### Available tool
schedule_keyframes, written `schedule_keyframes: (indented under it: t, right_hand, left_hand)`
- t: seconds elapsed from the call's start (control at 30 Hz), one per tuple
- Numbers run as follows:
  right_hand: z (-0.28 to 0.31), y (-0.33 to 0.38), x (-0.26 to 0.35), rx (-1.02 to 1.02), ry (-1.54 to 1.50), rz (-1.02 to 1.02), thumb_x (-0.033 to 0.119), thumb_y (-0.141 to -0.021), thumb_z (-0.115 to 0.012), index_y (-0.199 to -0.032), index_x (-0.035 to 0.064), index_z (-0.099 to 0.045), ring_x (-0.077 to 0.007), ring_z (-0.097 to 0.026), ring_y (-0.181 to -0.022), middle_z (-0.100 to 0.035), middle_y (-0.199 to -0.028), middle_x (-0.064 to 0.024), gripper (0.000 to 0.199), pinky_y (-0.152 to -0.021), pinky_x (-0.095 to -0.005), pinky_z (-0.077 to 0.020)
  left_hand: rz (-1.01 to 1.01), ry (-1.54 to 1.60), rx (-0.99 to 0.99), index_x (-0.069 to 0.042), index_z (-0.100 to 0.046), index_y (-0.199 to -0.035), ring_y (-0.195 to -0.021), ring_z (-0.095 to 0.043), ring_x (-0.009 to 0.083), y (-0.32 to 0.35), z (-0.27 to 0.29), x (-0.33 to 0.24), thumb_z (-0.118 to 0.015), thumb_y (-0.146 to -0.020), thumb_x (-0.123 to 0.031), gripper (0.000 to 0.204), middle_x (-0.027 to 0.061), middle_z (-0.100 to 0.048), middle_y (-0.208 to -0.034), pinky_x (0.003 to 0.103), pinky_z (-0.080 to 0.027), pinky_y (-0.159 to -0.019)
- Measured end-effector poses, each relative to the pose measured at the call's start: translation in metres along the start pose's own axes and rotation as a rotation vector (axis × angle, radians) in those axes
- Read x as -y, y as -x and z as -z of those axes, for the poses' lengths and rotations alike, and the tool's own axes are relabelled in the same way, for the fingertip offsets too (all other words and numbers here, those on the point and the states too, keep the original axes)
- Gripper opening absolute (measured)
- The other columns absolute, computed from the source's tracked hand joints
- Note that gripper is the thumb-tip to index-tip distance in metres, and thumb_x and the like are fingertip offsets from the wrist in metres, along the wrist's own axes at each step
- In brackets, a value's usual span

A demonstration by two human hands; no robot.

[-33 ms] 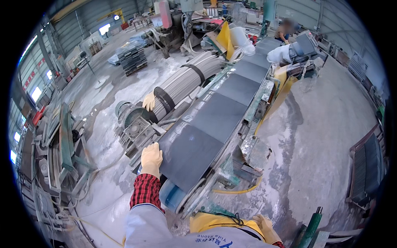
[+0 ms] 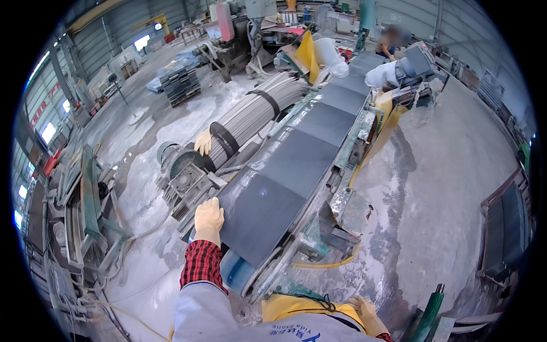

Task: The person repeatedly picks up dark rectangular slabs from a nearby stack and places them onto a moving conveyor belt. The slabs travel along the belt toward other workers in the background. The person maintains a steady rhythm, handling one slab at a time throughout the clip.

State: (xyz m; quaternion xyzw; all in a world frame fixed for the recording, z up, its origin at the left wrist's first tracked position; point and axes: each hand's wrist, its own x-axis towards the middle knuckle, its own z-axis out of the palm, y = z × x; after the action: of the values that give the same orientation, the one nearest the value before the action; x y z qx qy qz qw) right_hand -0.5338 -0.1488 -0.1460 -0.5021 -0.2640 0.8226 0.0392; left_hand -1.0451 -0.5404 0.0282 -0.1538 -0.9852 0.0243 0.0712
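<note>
Gloved hand on a dark stone slab

Left hand (image 2: pixel 209 219) lies spread flat on the slab's (image 2: pixel 262 214) near left corner; right hand (image 2: pixel 364 312) hangs loosely curled, holding nothing; slab looks heavy, stiff; grip its edges.

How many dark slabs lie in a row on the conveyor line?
4 visible. The nearest slab is under the left hand; the second slab and third slab follow; the fourth slab is farther up. More may lie beyond, hidden by a person.

Left glove (image 2: pixel 209 218) cream; sleeve (image 2: pixel 201 264) red-black plaid; slab (image 2: pixel 259 215) dark grey; apron (image 2: pixel 296 306) yellow; roller (image 2: pixel 235 270) blue; floor (image 2: pixel 450 188) grey.
</note>
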Motion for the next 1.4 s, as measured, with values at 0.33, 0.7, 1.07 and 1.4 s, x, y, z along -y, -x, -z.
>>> schedule_keyframes:
  t: [0.33,0.7,1.07,1.4]
  right_hand:
    - [0.019,0.006,-0.011,-0.017,-0.026,0.032,0.011,-0.096,-0.057,-0.107,-0.0035,-0.059,-0.0246,-0.068,-0.068,-0.070,-0.091,-0.0202,0.019,-0.056,-0.0293,-0.0568]
    - [0.007,-0.016,-0.023,-0.033,0.107,0.104,0.018,-0.096,-0.060,-0.110,0.0010,-0.061,-0.0274,-0.071,-0.073,-0.072,-0.098,-0.0189,0.022,-0.061,-0.0327,-0.0598]
    - [-0.058,0.049,-0.007,-0.152,-0.043,0.149,0.014,-0.094,-0.062,-0.106,0.0001,-0.061,-0.0246,-0.069,-0.067,-0.071,-0.092,-0.0174,0.019,-0.056,-0.0316,-0.0585]
    - [-0.080,0.077,-0.016,-0.156,-0.081,0.213,0.023,-0.097,-0.063,-0.110,0.0018,-0.061,-0.0237,-0.069,-0.081,-0.070,-0.101,-0.0146,0.025,-0.071,-0.0331,-0.0587]
  left_hand:
    - [0.002,-0.035,0.139,-0.006,-0.052,-0.124,-0.104,-0.062,0.0322,0.055,0.027,0.041,-0.058,-0.092,-0.026,0.038,0.0134,-0.066,-0.106,0.046,-0.047,-0.091]
    - [0.976,2.020,0.197,-0.005,-0.055,-0.121,-0.106,-0.064,0.0247,0.147,-0.036,-0.004,-0.049,-0.102,-0.026,0.029,0.0123,-0.064,-0.123,0.036,-0.053,-0.083]
    - [1.022,2.189,0.040,-0.006,-0.057,-0.121,-0.076,-0.058,0.0115,0.129,0.039,-0.028,-0.060,-0.097,-0.041,0.043,0.0028,-0.065,-0.108,0.022,-0.046,-0.053]
    - [0.546,2.361,0.284,0.004,-0.055,-0.124,-0.110,-0.063,0.0323,0.092,0.077,-0.068,-0.062,-0.086,-0.015,0.042,0.0161,-0.062,-0.123,0.044,-0.051,-0.097]
